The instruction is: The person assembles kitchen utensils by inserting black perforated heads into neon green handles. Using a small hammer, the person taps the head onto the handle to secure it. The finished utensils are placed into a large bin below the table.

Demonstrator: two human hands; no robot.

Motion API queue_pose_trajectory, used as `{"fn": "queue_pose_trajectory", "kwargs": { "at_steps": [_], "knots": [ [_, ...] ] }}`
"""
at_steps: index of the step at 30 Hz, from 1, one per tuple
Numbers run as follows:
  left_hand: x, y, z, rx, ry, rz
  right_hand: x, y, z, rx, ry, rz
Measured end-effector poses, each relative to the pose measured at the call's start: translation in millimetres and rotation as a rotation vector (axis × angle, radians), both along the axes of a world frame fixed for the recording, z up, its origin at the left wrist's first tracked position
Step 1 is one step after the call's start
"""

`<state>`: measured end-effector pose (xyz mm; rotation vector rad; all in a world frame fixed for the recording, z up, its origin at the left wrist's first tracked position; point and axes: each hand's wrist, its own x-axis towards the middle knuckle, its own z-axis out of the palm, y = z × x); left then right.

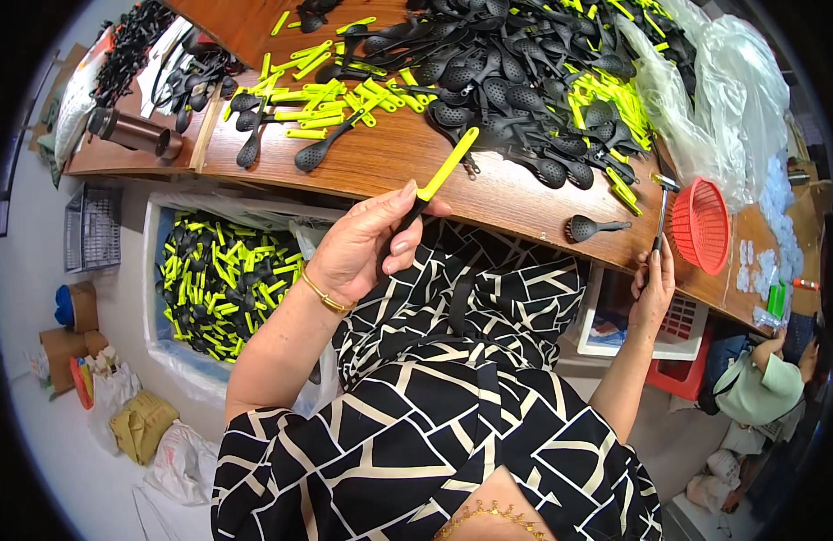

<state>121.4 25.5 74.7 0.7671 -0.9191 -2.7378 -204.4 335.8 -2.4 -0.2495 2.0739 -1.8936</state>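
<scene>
My left hand (367,239) is closed round the black part of a kitchen utensil with a yellow-green handle (451,164), which points up and away over the table's near edge. The utensil's head is hidden, so its kind does not show. My right hand (653,290) grips the dark handle of a small hammer (662,203), its metal head resting at the table's right side beside a red plastic basket (700,225). Between my hands, a short black slotted head with a yellow-green end, like a pasta server (597,228), lies on the wooden table (389,171).
A large heap of black spoon and skimmer heads (516,90) covers the back, with loose yellow-green handles (331,104) left of it. A lined bin (227,288) of black and yellow-green pieces stands below left. Clear plastic bags (736,99) lie at right; another person (755,379) is beyond.
</scene>
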Motion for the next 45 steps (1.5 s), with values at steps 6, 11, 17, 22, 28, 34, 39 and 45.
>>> {"fn": "queue_pose_trajectory", "kwargs": {
  "at_steps": [6, 11, 17, 22, 28, 34, 39, 45],
  "knots": [
    [-10.8, 6.9, 9.3, -0.025, -0.038, 0.000, -8.7, 8.6, -16.8, -0.008, -0.028, 0.001],
    [-13.3, 8.8, 7.7, -0.103, -0.083, 0.019, -15.0, 5.8, -16.7, -0.051, -0.039, -0.010],
    [-17.9, 13.1, -15.6, -0.221, -0.111, 0.104, -39.8, 17.0, -21.1, 0.511, 0.557, 0.105],
    [-14.5, 16.7, -36.9, -0.344, -0.185, 0.184, -25.0, -4.9, 7.6, 0.836, 0.815, 0.122],
    [-13.5, 32.3, -56.9, -0.370, -0.169, 0.128, -30.2, -41.3, 26.3, 0.655, 1.030, 0.158],
    [-26.7, 41.6, -61.2, -0.684, -0.152, 0.072, -90.8, -111.7, -0.1, 0.602, 1.097, 0.334],
    [-37.9, 41.7, -45.4, -1.147, -0.376, 0.101, -88.6, -131.6, -0.4, 0.748, 1.103, 0.345],
    [-42.1, 39.1, -67.0, -1.288, -0.223, 0.393, -66.5, -165.4, 15.4, 0.374, 1.222, 0.366]
  ]
}}
